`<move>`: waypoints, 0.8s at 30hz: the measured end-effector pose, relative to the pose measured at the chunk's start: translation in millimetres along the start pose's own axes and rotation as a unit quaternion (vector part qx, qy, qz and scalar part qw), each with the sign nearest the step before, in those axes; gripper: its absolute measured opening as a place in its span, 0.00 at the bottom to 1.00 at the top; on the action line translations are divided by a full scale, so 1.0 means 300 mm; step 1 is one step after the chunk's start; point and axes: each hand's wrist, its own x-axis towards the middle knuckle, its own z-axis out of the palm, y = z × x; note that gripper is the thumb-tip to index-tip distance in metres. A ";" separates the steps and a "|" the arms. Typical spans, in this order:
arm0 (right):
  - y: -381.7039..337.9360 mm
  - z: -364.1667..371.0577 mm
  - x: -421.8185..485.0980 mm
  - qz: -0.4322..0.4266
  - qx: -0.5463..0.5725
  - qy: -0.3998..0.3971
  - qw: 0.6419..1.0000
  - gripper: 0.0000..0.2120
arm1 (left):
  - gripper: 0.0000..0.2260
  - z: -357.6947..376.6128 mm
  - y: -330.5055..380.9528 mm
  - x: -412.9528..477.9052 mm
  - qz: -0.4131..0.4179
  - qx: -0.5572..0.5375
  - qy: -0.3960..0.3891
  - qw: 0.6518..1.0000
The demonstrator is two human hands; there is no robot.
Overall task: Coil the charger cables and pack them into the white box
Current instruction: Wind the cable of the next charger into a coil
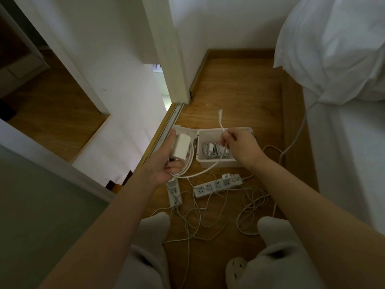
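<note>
My left hand [166, 163] is closed around a white square plastic charger brick [180, 147] and the loops of its thick white cable [200, 173], pinning the coil so it cannot spring loose. My right hand [237, 146] pinches the cable's free end, plug tip [220, 112] up, keeping the slack taut for another wrap. Just beyond both hands, on the wooden floor [239, 80] by the wall, sits the open white plastic box [227, 163], coiled cables already inside.
</note>
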 end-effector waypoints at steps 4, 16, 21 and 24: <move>-0.002 0.033 -0.014 0.037 0.035 -0.084 0.995 0.12 | 0.22 -0.002 0.004 0.002 0.013 -0.043 0.005 0.999; 0.023 0.080 -0.004 -0.023 -0.218 -0.093 0.971 0.19 | 0.21 -0.004 0.000 -0.006 0.017 -0.093 -0.011 0.995; 0.026 0.091 -0.004 -0.031 -0.250 -0.088 0.964 0.22 | 0.21 0.004 0.002 -0.013 0.002 -0.102 -0.024 0.994; 0.027 0.096 -0.003 -0.037 -0.256 -0.078 0.963 0.22 | 0.21 0.006 0.001 -0.012 -0.007 -0.106 -0.033 0.994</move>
